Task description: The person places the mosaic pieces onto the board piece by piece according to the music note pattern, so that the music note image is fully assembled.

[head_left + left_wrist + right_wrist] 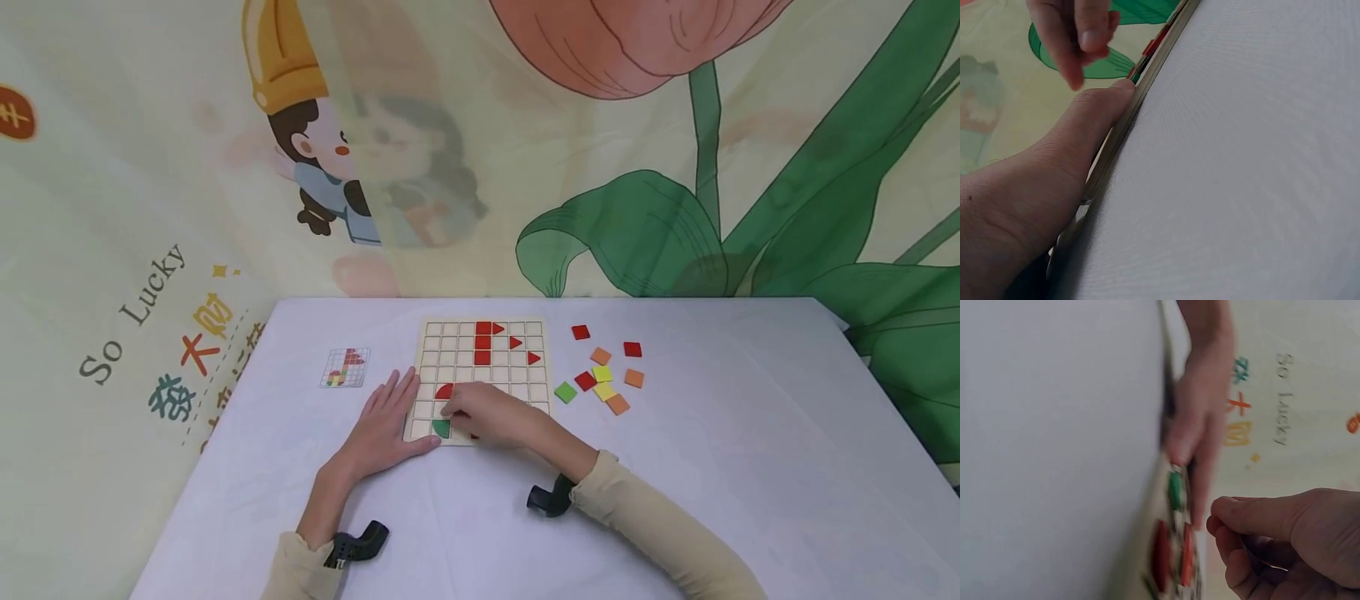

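Observation:
A pale gridded board (517, 373) lies on the table. My left hand (385, 423) rests along its left side with straight fingers, its thumb (1100, 109) at the near edge. Over the lower left of the board is my right hand (487, 411), thumb and fingertips (1225, 509) bent close together; whether a piece is between them cannot be made out. Beside those fingertips are a red rounded piece (445, 390) and a green rounded piece (441, 428). Red squares (483, 342) form a column higher up, with red triangles (515, 342) to their right. The right hand hides some lower cells.
Loose red, orange, yellow and green square tiles (602, 373) lie to the right of the board. A small pattern card (345, 367) is on the left. White cloth (720, 433) covers the table, and a printed curtain (465, 275) hangs behind it.

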Available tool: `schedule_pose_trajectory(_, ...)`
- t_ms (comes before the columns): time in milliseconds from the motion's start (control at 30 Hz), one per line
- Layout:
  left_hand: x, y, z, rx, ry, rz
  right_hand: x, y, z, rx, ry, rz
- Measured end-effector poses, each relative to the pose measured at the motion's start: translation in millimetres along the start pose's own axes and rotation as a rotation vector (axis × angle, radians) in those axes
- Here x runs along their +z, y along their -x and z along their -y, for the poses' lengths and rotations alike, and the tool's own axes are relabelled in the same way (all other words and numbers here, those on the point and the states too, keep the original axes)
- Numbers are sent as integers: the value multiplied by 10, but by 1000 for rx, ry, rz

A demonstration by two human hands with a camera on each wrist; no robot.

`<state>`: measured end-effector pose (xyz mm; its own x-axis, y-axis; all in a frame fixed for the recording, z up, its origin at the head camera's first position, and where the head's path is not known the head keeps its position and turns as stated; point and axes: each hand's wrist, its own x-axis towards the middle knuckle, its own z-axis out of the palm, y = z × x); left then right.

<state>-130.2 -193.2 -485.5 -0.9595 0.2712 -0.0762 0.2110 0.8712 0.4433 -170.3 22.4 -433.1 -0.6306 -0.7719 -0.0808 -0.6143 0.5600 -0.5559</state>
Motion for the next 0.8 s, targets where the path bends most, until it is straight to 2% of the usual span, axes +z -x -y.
schedule_pose_trajectory(100, 15, -6, 1, 0, -1, 1, -202, 69, -60, 23, -46, -74)
schedule_pose_trajectory(200, 21, -15, -2, 0, 3, 1, -477, 189, -133, 22, -56, -188)
schedule_pose_trajectory(367, 17, -27, -10, -4, 8, 0, -953, 517, -317, 51, -86, -422)
schedule_pose_trajectory(500, 25, -31, -4, -8, -1, -6, -1140, 795, -558, 99, -48, -586)
schedule_pose_trajectory(567, 35, -29, 3, -5, -4, -2, -1152, 923, -706, 142, -40, -612)
schedule_pose_trajectory(667, 39, -18, 3, -2, 3, 3, -1147, 1076, -935, 215, -50, -589)
schedule_pose_trajectory(800, 27, -11, -5, 0, 2, -6, -1212, 1223, -1127, 257, -74, -587)
